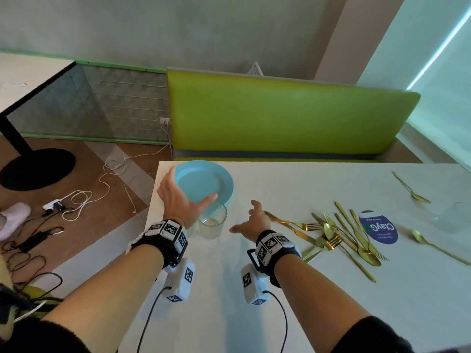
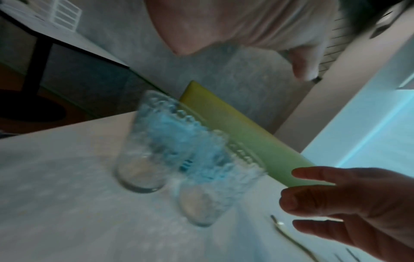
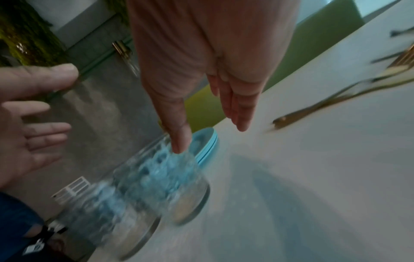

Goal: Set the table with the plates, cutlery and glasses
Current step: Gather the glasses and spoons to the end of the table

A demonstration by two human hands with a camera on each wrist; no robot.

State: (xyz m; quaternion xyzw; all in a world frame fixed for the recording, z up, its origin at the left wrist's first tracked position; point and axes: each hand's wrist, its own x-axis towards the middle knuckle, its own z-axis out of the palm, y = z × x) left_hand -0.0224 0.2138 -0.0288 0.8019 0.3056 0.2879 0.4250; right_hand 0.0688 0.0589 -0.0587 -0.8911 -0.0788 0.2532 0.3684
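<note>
Hands hover with fingers spread and holding nothing, right hand point(image 1: 252, 221) beside two glasses point(image 1: 212, 224) at the table's point(image 1: 280, 289) left edge, left hand point(image 1: 178, 197) reaching the stacked blue plates point(image 1: 211, 178) beyond, apparently to lift one, gold cutlery point(image 1: 341, 235) heaped to the right.

Green padded bench point(image 1: 288, 115) against the far wall, behind the white table point(image 1: 318, 289). Round blue sticker point(image 1: 379, 227) on the tabletop, right side. Left, on brown floor: tangle of white and black cables point(image 1: 76, 197), black round pedestal base point(image 1: 35, 169) of a second table.
</note>
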